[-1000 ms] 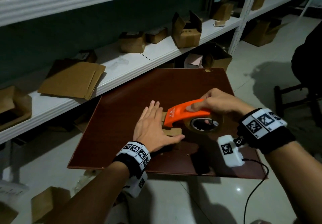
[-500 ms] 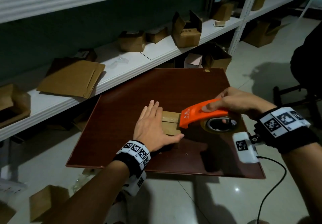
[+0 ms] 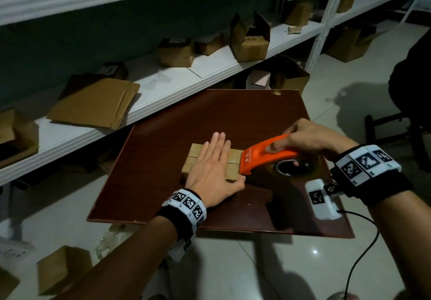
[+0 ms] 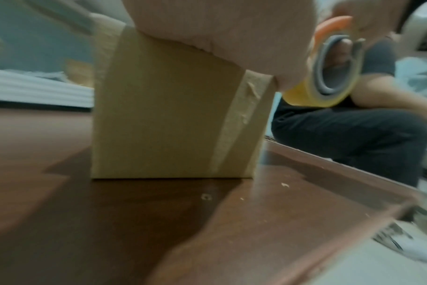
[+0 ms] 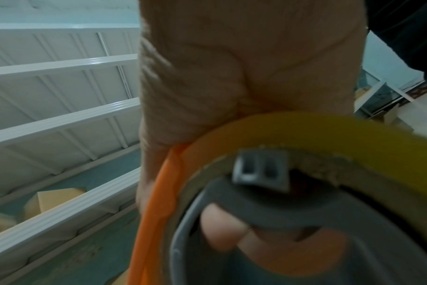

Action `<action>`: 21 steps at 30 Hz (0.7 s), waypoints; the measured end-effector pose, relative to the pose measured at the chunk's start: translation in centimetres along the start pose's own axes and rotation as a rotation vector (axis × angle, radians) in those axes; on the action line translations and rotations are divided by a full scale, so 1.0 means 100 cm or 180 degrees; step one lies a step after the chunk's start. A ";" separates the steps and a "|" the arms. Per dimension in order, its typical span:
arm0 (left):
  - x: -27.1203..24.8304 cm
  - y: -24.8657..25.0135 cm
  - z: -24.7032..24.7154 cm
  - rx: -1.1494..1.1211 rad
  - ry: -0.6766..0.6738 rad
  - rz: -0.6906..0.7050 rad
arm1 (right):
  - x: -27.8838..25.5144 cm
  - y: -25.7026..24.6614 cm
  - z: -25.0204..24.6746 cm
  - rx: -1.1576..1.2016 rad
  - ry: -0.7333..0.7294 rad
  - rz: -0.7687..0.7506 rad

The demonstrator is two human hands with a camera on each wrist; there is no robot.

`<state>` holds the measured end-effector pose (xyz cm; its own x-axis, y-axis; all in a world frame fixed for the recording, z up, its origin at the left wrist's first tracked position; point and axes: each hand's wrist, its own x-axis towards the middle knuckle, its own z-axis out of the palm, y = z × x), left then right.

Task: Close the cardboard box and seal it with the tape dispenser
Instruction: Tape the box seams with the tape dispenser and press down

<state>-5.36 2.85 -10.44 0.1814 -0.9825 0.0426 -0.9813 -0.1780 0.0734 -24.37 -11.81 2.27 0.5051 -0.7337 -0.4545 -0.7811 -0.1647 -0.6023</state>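
- Since a second ago: tape dispenser (image 3: 268,156) drawn off the top of the cardboard box (image 3: 233,159) toward the right, nose now at the box's right edge; more of the box top uncovered; left hand unmoved.
- Left hand (image 3: 213,169): flat, fingers straight and close together, palm pressing the closed flaps down, thumb reaching to the near right corner.
- Right hand (image 3: 310,139): curled round the orange handle, fingertips (image 5: 222,229) hooked through the hole in the roll.
- Box: upright near the middle of the brown board (image 3: 163,136), flaps shut, well apart from the shelf (image 3: 210,66) behind.
- Risk, as a guess: tape tearing short or lifting at the right edge if pulled away level instead of down the side; cause would be too little press from the nose.
- Risk: box sliding or tipping rightward under the pull if the palm eases off.
- Risk: thumb near the nose, close to the cutting edge.
- Head view alone: both hands together, seam line across the box top, nose against the box edge.
- Left wrist view alone: near side wall of the box, a glossy strip of tape (image 4: 234,123) running down it near the right corner, yellow roll (image 4: 329,77) held off the board beside the box.
- Right wrist view alone: grey hub (image 5: 261,169) inside the roll; box not visible there.
- Whether fresh tape already lies along the top seam: cannot tell.
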 end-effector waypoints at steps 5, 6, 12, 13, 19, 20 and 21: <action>0.002 0.003 0.004 -0.0058 -0.0062 0.0472 | -0.001 0.002 0.000 0.0021 -0.0030 -0.0012; 0.003 0.004 0.003 -0.0071 -0.0091 0.0499 | -0.001 0.002 0.000 0.0007 -0.0029 -0.0002; 0.006 0.014 0.002 -0.0193 -0.0139 0.0483 | 0.002 0.006 -0.001 0.0026 -0.0028 0.0039; 0.007 0.014 0.001 -0.0227 -0.0142 0.0477 | 0.002 0.007 0.000 0.0046 -0.0037 0.0041; 0.011 0.010 0.001 -0.0228 -0.0127 0.0344 | 0.004 0.010 -0.001 0.0098 -0.0085 -0.0058; 0.012 0.011 0.002 -0.0236 -0.0070 0.0302 | 0.004 0.010 -0.001 0.0096 -0.0073 -0.0084; 0.012 0.012 0.001 -0.0237 -0.0020 0.0269 | 0.005 0.011 -0.001 0.0103 -0.0081 -0.0095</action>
<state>-6.29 1.46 -10.45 0.0975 -0.9942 0.0457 -0.9855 -0.0901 0.1437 -25.02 -12.36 1.44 0.5375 -0.7117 -0.4523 -0.7535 -0.1646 -0.6365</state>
